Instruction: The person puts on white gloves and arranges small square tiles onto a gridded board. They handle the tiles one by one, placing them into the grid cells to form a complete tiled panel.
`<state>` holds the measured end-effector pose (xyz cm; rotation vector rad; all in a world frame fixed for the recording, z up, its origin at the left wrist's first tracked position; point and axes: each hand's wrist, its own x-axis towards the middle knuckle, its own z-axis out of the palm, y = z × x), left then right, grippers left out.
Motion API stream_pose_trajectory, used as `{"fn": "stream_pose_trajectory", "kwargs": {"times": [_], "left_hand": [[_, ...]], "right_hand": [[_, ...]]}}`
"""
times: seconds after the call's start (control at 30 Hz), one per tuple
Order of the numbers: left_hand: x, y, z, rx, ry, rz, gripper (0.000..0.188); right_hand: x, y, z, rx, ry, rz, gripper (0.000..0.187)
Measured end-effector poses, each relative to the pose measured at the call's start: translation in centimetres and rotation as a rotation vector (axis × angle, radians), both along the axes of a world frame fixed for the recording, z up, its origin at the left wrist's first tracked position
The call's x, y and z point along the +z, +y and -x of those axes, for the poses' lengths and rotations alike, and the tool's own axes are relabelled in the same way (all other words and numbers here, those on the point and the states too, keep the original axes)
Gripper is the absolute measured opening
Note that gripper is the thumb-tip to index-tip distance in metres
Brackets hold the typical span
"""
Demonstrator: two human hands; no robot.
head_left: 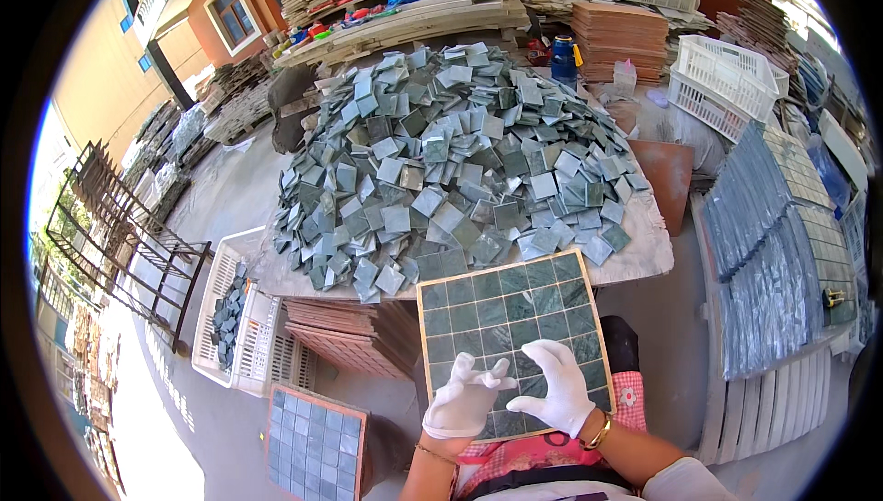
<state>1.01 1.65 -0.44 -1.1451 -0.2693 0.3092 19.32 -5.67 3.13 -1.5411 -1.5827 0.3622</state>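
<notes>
A square wooden-edged frame [448, 289] filled with rows of dark green stone tiles [522, 306] rests on my lap, its far edge against the table. Over its near half, my left hand [467, 397], in a white glove, is raised with the fingers loosely bent and apart, and no object shows in it. My right hand [557, 388], gloved too, curves in a C shape, thumb well away from the fingers, with nothing between them. Whether either glove touches the tiles I cannot tell. Beyond the frame, a big heap of loose grey-green tiles [441, 147] covers the table [651, 257].
Left of me stand a white crate [219, 335] holding tiles, a stack of reddish boards [354, 340] and a tiled panel [315, 450]. At right, wrapped tile sheets [768, 285] sit on a pallet. White baskets [727, 69] and a blue bottle [564, 59] are farther back.
</notes>
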Motion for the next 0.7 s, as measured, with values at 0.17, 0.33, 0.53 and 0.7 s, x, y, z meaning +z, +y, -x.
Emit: {"fn": "stream_pose_trajectory", "kwargs": {"times": [0.17, 0.33, 0.53, 0.7], "left_hand": [[1.7, -2.2, -1.0, -0.069, 0.940, -1.411, 0.076], [3.0, -2.1, -0.7, 0.003, 0.636, -1.110, 0.098], [3.9, -2.8, -0.6, 0.143, 0.745, -1.187, 0.108], [3.6, -2.2, -2.1, 0.296, 0.582, -1.135, 0.109]], "right_hand": [[-1.9, 2.3, -0.6, 0.339, 0.120, 0.058, 0.030], [-1.3, 2.2, 0.5, 0.061, 0.475, 0.052, 0.008], [-0.7, 3.2, 0.5, -0.068, 0.666, 0.163, 0.013], [-0.6, 3.8, 0.1, -0.064, 0.676, 0.188, 0.017]]}}
